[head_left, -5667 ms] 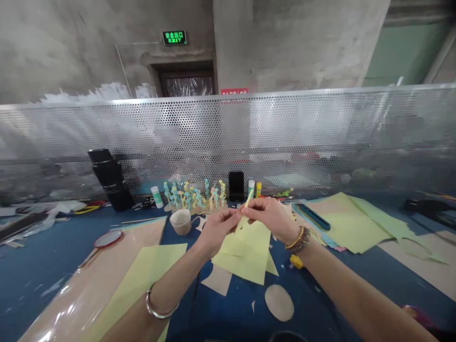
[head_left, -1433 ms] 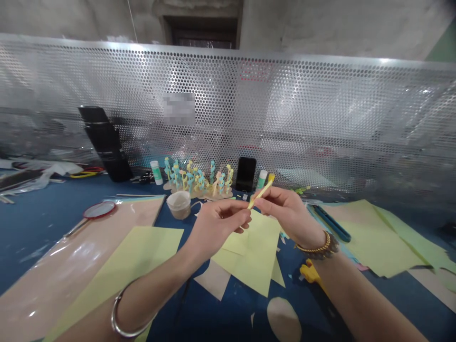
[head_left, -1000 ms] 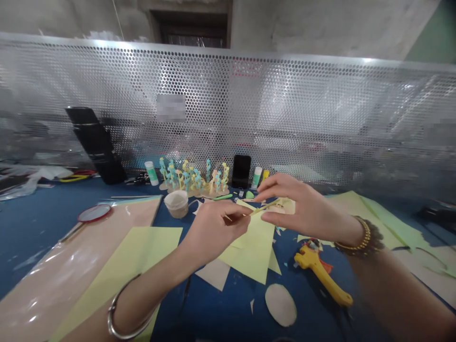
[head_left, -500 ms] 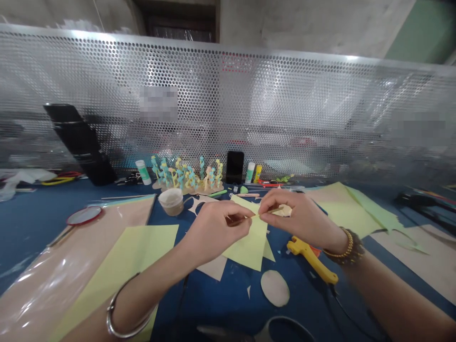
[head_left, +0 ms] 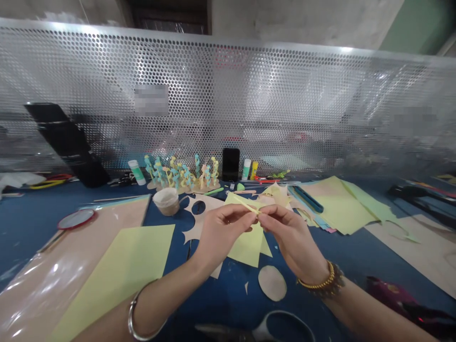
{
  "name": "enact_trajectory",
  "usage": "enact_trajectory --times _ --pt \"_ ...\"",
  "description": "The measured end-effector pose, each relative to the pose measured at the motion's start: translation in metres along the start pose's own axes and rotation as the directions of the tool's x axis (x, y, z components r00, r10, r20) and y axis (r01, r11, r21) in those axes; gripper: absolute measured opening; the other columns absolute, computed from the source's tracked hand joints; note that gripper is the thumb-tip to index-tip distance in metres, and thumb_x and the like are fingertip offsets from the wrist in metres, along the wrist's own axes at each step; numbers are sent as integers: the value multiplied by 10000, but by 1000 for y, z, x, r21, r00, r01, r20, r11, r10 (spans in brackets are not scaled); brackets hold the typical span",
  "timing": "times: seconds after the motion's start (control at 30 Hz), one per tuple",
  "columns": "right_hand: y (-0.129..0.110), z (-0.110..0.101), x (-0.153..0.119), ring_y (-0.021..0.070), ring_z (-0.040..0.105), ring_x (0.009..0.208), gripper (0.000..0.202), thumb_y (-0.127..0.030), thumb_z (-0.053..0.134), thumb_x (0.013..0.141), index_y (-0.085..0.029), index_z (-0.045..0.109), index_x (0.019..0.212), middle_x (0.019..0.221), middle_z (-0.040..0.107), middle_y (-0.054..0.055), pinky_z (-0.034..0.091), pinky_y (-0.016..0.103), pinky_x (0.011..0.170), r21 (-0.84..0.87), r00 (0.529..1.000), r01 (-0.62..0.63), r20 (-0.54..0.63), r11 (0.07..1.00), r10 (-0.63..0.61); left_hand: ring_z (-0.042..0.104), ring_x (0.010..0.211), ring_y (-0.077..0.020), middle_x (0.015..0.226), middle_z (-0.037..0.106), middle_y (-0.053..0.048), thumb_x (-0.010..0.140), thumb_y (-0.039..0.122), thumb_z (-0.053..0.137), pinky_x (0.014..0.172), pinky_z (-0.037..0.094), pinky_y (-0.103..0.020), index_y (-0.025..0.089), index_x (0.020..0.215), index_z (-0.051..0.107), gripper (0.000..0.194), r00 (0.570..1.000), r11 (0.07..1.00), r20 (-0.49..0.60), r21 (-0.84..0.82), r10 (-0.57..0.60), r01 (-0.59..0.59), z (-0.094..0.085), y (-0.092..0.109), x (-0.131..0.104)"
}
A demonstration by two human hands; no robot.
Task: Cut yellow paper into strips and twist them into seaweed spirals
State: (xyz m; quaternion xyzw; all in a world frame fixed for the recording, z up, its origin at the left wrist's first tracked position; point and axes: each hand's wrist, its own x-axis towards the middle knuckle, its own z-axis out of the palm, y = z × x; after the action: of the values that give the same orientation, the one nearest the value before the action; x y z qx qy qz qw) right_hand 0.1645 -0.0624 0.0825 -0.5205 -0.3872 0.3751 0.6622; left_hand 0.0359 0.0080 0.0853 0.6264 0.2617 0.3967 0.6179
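Note:
A thin pale-yellow paper strip [head_left: 244, 203] is pinched between the fingertips of both hands, above the yellow paper sheets [head_left: 245, 249]. My left hand [head_left: 223, 232] is closed on it, thumb against forefinger. My right hand [head_left: 294, 235] pinches it just beside, the fingertips of both hands nearly touching. The far end of the strip slants up to the left; its other end is hidden by the fingers. Below the hands lies a pale paper oval [head_left: 272, 283]. Nearer to me are grey-handled scissors [head_left: 263, 330], partly cut off by the frame.
Twisted paper plants [head_left: 181, 175] stand at the back beside a glue stick [head_left: 137, 173], a phone [head_left: 231, 164] and a tub [head_left: 166, 201]. Paper sheets [head_left: 331, 204] lie right, with a plastic-covered pile [head_left: 107, 223] left. A perforated metal screen [head_left: 199, 104] closes off the back.
My hands have drawn closer together, and the strip now points up and left between them. My right hand and forearm have moved left, covering the yellow corded tool.

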Motion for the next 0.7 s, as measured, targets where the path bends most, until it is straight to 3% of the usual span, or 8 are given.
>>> enact_trajectory --times 0.23,0.33,0.4,0.43,0.5,0.57,0.6,0.7 --pt "6 8 -7 122 519 660 165 -338 690 709 -194 616 738 708 591 2 440 261 636 33 999 -9 -31 999 10 626 656 -121 714 680 9 729 300 701 660 562 -238 188 744 706 113 998 1000 -57 -26 -6 5 2 -5 -1" --pt "6 1 -8 146 549 744 188 -372 614 781 -204 594 864 827 609 29 454 276 660 -160 998 50 45 986 -43 632 665 -128 689 681 9 746 306 684 664 548 -233 191 725 700 119 998 998 -62 68 1 4 -2 -9 0" --pt "4 -16 -6 174 568 831 254 -367 570 815 -224 550 1024 969 604 57 468 305 694 -409 985 148 143 900 -97 647 693 -144 717 701 -4 757 320 672 673 549 -241 189 738 700 135 997 994 -74 110 -5 13 -7 -12 1" --pt "4 -28 -6 185 574 861 302 -353 560 823 -235 514 1097 1034 590 68 471 319 708 -551 975 214 174 807 -139 653 705 -151 727 709 -11 758 325 669 678 550 -244 187 744 702 143 996 992 -86 122 -9 19 -11 -13 1" --pt "5 -54 -6 214 586 863 247 -347 526 845 -230 522 1063 1073 570 88 457 342 675 -851 962 258 181 458 -206 664 724 -161 731 718 -22 755 330 672 688 550 -242 177 750 703 156 993 989 -115 141 -27 44 -19 -17 2" --pt "12 -80 -9 266 600 817 265 -414 500 853 -210 534 1018 1034 577 113 408 336 548 -989 977 121 104 81 -185 670 726 -167 722 723 -31 746 328 681 685 550 -240 166 751 703 163 988 985 -142 149 -60 81 -26 -22 3" --pt "17 -91 -11 274 607 756 327 -487 501 835 -196 542 978 985 580 125 363 318 483 -998 989 50 56 -45 -134 671 721 -168 715 723 -33 740 326 685 678 551 -238 163 749 702 164 985 984 -152 148 -78 100 -29 -24 2" --pt "33 -112 -19 253 605 636 470 -634 469 784 -186 543 903 925 572 122 271 284 411 -978 999 -3 -14 -209 50 669 698 -155 702 722 -24 732 305 691 656 547 -220 163 731 702 142 977 983 -173 118 -120 142 -33 -33 0"
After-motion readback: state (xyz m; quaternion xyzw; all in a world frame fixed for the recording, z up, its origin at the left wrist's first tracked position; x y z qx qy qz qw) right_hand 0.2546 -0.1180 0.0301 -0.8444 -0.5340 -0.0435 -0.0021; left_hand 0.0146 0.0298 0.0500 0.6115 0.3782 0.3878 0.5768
